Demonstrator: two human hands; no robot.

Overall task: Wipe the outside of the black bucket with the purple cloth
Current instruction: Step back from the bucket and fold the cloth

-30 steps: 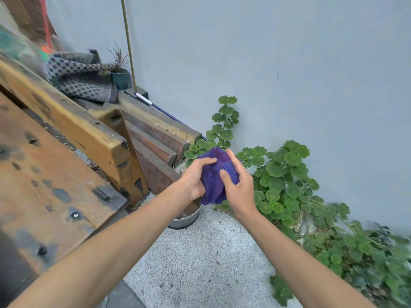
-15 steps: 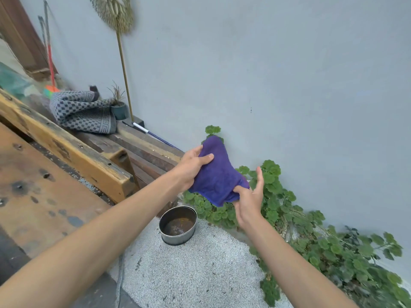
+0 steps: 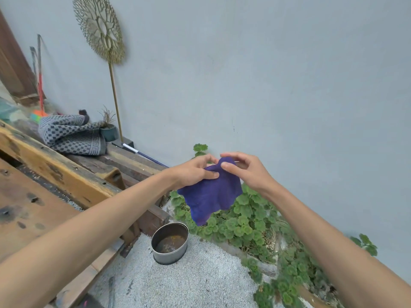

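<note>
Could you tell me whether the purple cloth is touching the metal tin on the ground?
Apart. The head view shows the purple cloth hanging in the air from both hands, its lower edge clear above the metal tin, with green leaves visible between them.

Both bare forearms reach forward from the lower corners and converge near mid-frame, held up in the air. The left hand (image 3: 195, 172) is seen from the back, fingers curled, thumb and fingertips pinching the top edge of the cloth (image 3: 211, 196). The right hand (image 3: 246, 172) sits just beside it, wrist bent, thumb and forefinger pinching the same top edge while the other fingers curl loosely behind. The two hands nearly touch at the fingertips; the cloth hangs below them.
</note>
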